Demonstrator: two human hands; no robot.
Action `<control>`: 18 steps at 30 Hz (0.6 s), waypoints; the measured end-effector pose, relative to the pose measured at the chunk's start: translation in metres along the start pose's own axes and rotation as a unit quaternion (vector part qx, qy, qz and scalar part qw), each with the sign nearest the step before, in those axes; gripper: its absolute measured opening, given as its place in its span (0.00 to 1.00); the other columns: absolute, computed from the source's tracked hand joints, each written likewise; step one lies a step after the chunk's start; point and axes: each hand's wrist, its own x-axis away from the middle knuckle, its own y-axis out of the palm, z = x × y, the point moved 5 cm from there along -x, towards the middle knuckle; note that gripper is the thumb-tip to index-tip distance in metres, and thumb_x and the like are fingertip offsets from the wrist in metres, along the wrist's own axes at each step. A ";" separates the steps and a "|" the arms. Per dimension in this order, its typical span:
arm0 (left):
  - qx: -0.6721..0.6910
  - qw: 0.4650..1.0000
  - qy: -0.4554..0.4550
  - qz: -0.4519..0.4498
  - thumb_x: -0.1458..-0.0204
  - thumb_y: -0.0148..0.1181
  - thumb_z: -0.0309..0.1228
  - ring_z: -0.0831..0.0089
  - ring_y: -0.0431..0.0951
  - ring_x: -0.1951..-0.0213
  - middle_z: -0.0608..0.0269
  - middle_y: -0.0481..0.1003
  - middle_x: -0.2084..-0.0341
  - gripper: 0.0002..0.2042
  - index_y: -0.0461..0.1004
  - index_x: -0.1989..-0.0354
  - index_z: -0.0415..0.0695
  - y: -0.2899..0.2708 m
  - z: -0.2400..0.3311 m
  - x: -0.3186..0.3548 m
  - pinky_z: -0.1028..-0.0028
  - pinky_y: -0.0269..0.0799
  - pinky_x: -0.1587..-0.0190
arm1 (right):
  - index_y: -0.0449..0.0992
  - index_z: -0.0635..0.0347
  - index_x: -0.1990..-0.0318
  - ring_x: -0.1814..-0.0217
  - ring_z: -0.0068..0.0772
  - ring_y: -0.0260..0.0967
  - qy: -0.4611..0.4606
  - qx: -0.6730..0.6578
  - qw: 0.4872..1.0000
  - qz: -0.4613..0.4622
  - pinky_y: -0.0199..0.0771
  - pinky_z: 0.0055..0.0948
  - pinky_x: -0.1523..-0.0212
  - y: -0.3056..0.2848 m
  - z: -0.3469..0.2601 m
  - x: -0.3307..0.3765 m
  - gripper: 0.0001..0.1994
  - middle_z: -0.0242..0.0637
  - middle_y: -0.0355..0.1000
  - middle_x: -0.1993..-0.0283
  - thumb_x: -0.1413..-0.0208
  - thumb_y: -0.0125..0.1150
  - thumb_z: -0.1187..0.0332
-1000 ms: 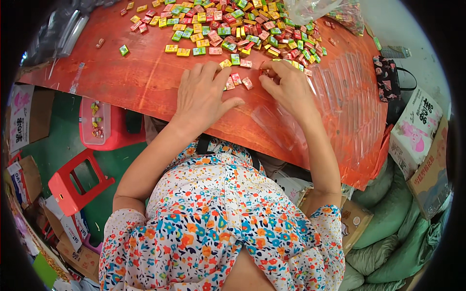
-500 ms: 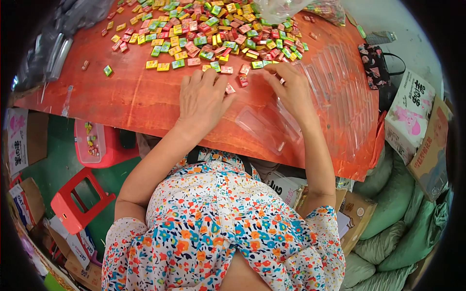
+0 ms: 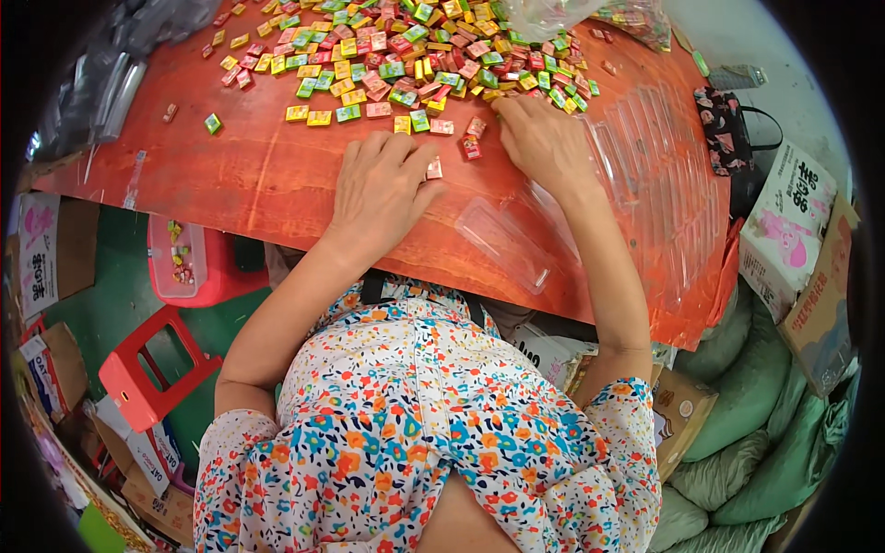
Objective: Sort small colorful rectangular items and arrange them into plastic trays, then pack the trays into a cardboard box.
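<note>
A heap of small candy-sized boxes in red, pink, yellow and green covers the far middle of the red table. My left hand rests on the table in front of the heap, fingers curved down. Between its thumb and fingers shows a small pink box; anything under the palm is hidden. My right hand reaches to the heap's near right edge, its fingers bent over and hiding what lies beneath. Between my hands lie a small red box and a pink one.
Clear plastic trays cover the table's right side, and one clear tray lies near the front edge. Plastic bags stand behind the heap. A red stool and a tub holding small boxes stand at the lower left.
My right hand has moved forward over green and yellow boxes at the heap's edge, which are now covered. My left hand stays by the pink box. The whole view has shifted slightly.
</note>
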 end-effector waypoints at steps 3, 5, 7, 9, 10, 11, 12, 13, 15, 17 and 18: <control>0.034 0.998 -0.010 0.048 0.57 0.70 0.40 0.61 0.71 0.54 0.59 0.72 0.60 0.23 0.75 0.53 0.42 -0.024 -0.009 0.009 0.61 0.67 0.52 | 0.77 0.59 0.54 0.62 0.39 0.77 0.086 -0.115 0.989 0.020 0.76 0.35 0.64 -0.014 -0.002 0.005 0.11 0.41 0.78 0.61 0.44 0.57 0.69; 0.059 0.998 -0.033 0.021 0.58 0.71 0.40 0.58 0.72 0.52 0.56 0.71 0.56 0.30 0.72 0.46 0.40 -0.039 -0.026 0.022 0.61 0.70 0.50 | 0.78 0.61 0.55 0.65 0.32 0.77 0.095 -0.219 0.971 0.030 0.74 0.30 0.65 -0.023 -0.015 0.012 0.10 0.37 0.78 0.65 0.43 0.57 0.69; 0.068 0.997 -0.037 -0.002 0.59 0.72 0.37 0.55 0.74 0.54 0.55 0.70 0.56 0.30 0.71 0.47 0.39 -0.045 -0.035 0.031 0.62 0.73 0.54 | 0.79 0.61 0.55 0.68 0.22 0.73 0.196 -0.427 0.881 -0.051 0.73 0.25 0.67 -0.013 -0.030 0.016 0.10 0.31 0.76 0.69 0.42 0.59 0.70; 0.106 0.989 -0.083 -0.054 0.58 0.72 0.35 0.54 0.75 0.56 0.53 0.70 0.57 0.29 0.71 0.46 0.40 -0.044 -0.039 0.036 0.61 0.74 0.57 | 0.79 0.62 0.54 0.70 0.17 0.69 0.224 -0.443 0.863 -0.098 0.72 0.22 0.68 -0.006 -0.039 0.016 0.10 0.28 0.74 0.70 0.41 0.59 0.71; 0.107 0.989 -0.082 -0.054 0.58 0.72 0.35 0.54 0.75 0.56 0.53 0.70 0.57 0.29 0.71 0.46 0.40 -0.044 -0.038 0.036 0.61 0.74 0.57 | 0.79 0.62 0.54 0.70 0.18 0.69 0.231 -0.454 0.851 -0.124 0.72 0.22 0.68 0.000 -0.041 0.016 0.10 0.29 0.75 0.70 0.41 0.59 0.71; 0.124 0.986 -0.094 -0.067 0.58 0.72 0.35 0.53 0.75 0.57 0.53 0.70 0.57 0.28 0.72 0.47 0.41 -0.041 -0.038 0.035 0.60 0.74 0.58 | 0.79 0.62 0.54 0.71 0.18 0.70 0.238 -0.465 0.840 -0.149 0.72 0.22 0.68 0.005 -0.044 0.017 0.10 0.31 0.75 0.70 0.41 0.58 0.72; 0.141 0.981 -0.105 -0.080 0.57 0.72 0.34 0.52 0.75 0.58 0.52 0.70 0.57 0.27 0.72 0.47 0.41 -0.039 -0.039 0.033 0.60 0.75 0.58 | 0.79 0.63 0.53 0.71 0.17 0.70 0.244 -0.468 0.835 -0.159 0.73 0.21 0.68 0.006 -0.047 0.016 0.10 0.31 0.75 0.71 0.40 0.58 0.72; 0.142 0.981 -0.102 -0.080 0.57 0.72 0.34 0.52 0.75 0.58 0.52 0.70 0.57 0.27 0.72 0.47 0.41 -0.036 -0.042 0.032 0.60 0.75 0.58 | 0.79 0.63 0.53 0.71 0.17 0.70 0.246 -0.467 0.835 -0.157 0.73 0.21 0.68 0.008 -0.047 0.015 0.10 0.31 0.75 0.71 0.40 0.58 0.72; 0.166 0.979 -0.087 -0.083 0.57 0.71 0.34 0.53 0.76 0.58 0.52 0.70 0.58 0.26 0.73 0.48 0.42 -0.028 -0.046 0.028 0.60 0.75 0.59 | 0.78 0.62 0.52 0.67 0.27 0.74 0.198 -0.398 0.882 -0.157 0.75 0.27 0.64 0.009 -0.048 0.014 0.11 0.37 0.75 0.69 0.42 0.60 0.71; 0.165 0.978 -0.080 -0.095 0.57 0.71 0.34 0.53 0.76 0.58 0.52 0.70 0.58 0.26 0.73 0.48 0.42 -0.028 -0.045 0.024 0.60 0.75 0.59 | 0.78 0.61 0.51 0.62 0.34 0.74 0.142 -0.329 0.927 -0.116 0.75 0.31 0.60 0.003 -0.048 0.015 0.13 0.39 0.75 0.64 0.44 0.61 0.71; 0.162 0.978 -0.077 -0.107 0.57 0.71 0.34 0.53 0.76 0.58 0.53 0.70 0.58 0.25 0.74 0.48 0.42 -0.028 -0.044 0.022 0.60 0.75 0.59 | 0.78 0.60 0.50 0.57 0.41 0.74 0.080 -0.257 0.960 -0.076 0.75 0.35 0.55 -0.003 -0.051 0.014 0.15 0.42 0.75 0.59 0.45 0.62 0.70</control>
